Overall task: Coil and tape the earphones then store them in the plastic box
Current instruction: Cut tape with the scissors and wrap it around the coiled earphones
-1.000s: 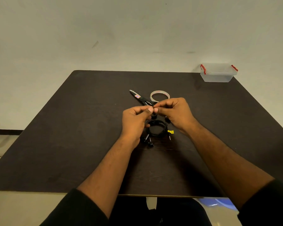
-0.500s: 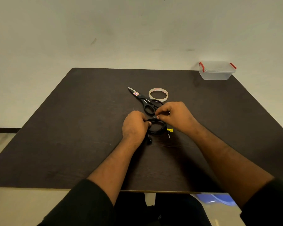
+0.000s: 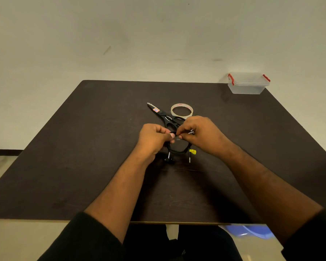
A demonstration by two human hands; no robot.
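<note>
Black scissors (image 3: 167, 120) and tape roll (image 3: 181, 109) lie at twelve o'clock of your hands, both pinching the coiled earphones (image 3: 179, 150); left hand (image 3: 153, 137), right hand (image 3: 199, 131).

Earphones (image 3: 179, 149) now lifted, hands closer.

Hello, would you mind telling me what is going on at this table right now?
A person holds a coil of black earphones over a dark table, the left hand and right hand pinching its top together. Scissors and a tape roll lie just beyond. The lidded plastic box waits at the far right corner.
</note>
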